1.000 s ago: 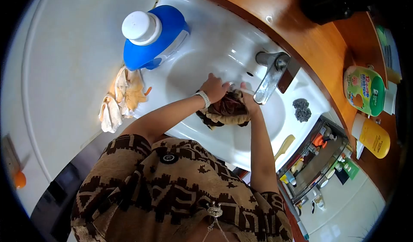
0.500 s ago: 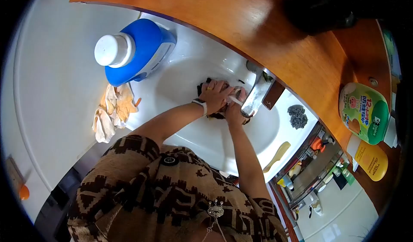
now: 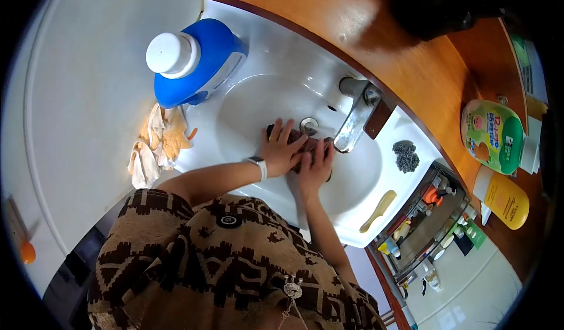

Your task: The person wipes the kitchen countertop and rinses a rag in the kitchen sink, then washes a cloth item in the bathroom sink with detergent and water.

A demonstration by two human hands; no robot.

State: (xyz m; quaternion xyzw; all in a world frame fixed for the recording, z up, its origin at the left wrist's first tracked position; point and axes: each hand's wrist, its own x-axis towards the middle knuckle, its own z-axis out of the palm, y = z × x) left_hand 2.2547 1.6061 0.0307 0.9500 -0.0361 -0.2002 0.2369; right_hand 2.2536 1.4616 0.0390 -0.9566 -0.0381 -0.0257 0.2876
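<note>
At the bottom of the white washbasin [image 3: 352,183], a bunched dark brown cloth [image 3: 308,145] lies beneath both our hands, just beside the metal drain [image 3: 309,125] and near the chrome faucet [image 3: 356,121]. Our left hand [image 3: 281,154] rests palm down on it, fingers extended and apart; our right hand [image 3: 315,170] lies next to it, equally flat and spread. Neither shows a closed grip: as far as we can see, we bear on the fabric rather than clasp it. Much of the cloth is hidden, so we cannot tell its full shape. We judge it soft, limp and not fragile, heavier if soaked, and apt to slide over the smooth basin. For a firm hold, we would gather a thick fold near its middle rather than pinch an edge.
</note>
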